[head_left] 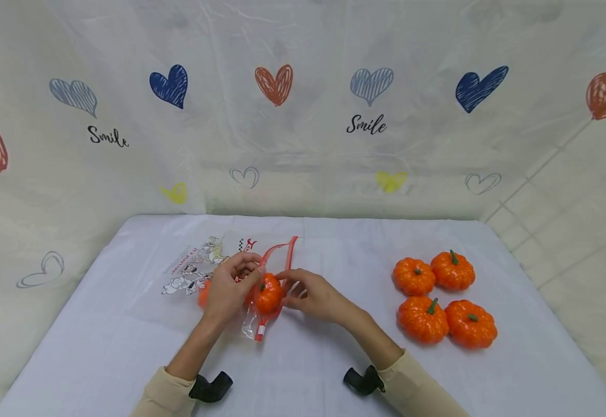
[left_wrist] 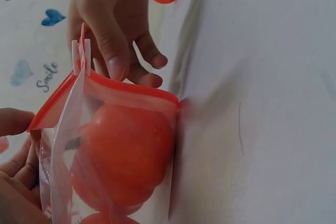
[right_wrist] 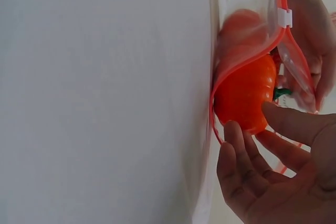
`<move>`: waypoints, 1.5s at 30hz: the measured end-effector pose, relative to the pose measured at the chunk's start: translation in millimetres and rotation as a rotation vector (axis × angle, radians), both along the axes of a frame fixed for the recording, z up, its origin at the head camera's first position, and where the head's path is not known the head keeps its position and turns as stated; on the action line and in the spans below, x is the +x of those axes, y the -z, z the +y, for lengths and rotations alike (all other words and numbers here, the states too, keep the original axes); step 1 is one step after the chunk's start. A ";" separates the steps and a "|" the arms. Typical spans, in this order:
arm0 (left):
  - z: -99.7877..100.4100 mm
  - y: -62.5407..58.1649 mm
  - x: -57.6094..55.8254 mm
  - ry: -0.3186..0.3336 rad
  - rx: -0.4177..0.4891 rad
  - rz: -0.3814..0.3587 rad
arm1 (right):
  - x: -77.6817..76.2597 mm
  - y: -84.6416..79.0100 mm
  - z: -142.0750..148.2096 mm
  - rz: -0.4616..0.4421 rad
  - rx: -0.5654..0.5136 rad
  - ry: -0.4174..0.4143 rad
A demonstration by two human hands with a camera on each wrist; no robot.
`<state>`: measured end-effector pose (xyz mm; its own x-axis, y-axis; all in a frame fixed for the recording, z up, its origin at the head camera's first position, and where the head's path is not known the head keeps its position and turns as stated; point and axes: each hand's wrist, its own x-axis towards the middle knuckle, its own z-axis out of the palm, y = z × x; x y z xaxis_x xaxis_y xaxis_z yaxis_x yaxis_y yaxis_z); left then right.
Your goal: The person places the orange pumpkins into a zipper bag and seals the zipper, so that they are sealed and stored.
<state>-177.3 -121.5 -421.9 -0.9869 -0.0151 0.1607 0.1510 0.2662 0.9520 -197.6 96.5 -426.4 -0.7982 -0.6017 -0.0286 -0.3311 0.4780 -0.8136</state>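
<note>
Left hand (head_left: 230, 288) pinches the red rim of the clear bag (head_left: 292, 250); right hand (head_left: 315, 296), fingers parted and loosely bent, has its fingertips at the orange pumpkin (head_left: 269, 295) in the bag's mouth. Four more pumpkins (head_left: 422, 320) sit clustered at right on the white tabletop (head_left: 329, 365).

Pale backdrop (head_left: 313, 139) with coloured hearts (head_left: 274, 87) and "Smile" lettering (head_left: 367, 124) behind a white-covered table (head_left: 345, 249).
</note>
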 end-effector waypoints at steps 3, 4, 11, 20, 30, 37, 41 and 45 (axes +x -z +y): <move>0.4 0.1 0.0 -0.006 0.001 0.004 | 0.7 0.0 -0.3 0.012 -0.013 -0.032; 0.6 0.0 -0.1 -0.007 0.002 0.006 | 1.1 0.1 -0.5 0.014 -0.014 -0.038; 1.1 1.1 0.5 -0.023 -0.002 0.016 | 4.1 1.1 -3.7 -0.011 -0.021 -0.047; 1.3 4.8 4.6 -0.022 0.013 -0.007 | 9.3 4.2 -5.8 -0.046 -0.022 -0.035; 0.9 5.1 5.1 -0.033 0.013 0.002 | 10.1 2.7 -7.0 -0.064 -0.040 -0.069; 1.5 1.7 0.7 -0.023 0.043 0.020 | 7.0 -1.4 -6.9 -0.072 -0.044 -0.090; 0.4 0.3 0.3 -0.031 0.042 0.014 | 5.9 -1.8 -6.2 -0.076 -0.038 -0.102; 0.0 -1.7 -0.1 -0.038 0.038 0.008 | 6.3 -5.2 -0.1 -0.079 -0.038 -0.069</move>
<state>-177.4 -121.5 -420.2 -0.9842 -0.0592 0.1668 0.1486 0.2357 0.9604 -191.3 96.3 -421.2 -0.7509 -0.6571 -0.0659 -0.2961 0.4242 -0.8558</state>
